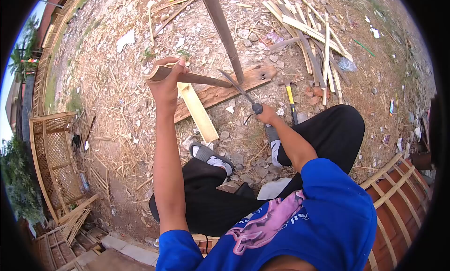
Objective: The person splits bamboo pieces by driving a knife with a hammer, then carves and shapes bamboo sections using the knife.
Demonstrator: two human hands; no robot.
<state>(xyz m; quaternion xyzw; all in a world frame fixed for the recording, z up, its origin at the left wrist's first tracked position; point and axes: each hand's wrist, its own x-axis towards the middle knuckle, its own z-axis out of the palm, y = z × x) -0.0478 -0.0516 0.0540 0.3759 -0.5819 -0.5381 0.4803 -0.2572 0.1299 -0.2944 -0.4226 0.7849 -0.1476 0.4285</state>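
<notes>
My left hand (166, 81) is wrapped round the near end of a split bamboo piece (201, 79), whose far end rests on a weathered wooden plank (211, 95). In my right hand (266, 114) is the dark handle of a machete (238, 85); its blade crosses close to the bamboo's far end. An upright pole (221, 29) meets the plank just beyond the blade. A pale split bamboo slat (199, 112) leans on the plank's near edge. To the right of my right hand lies a hammer (291, 101) with a yellow and black handle.
A pile of bamboo strips (318, 43) lies at the upper right. Stones and dry straw cover the ground round my sandalled feet (212, 159). At the left stands a woven lattice panel (56, 163); a bamboo frame (396, 200) is at the lower right.
</notes>
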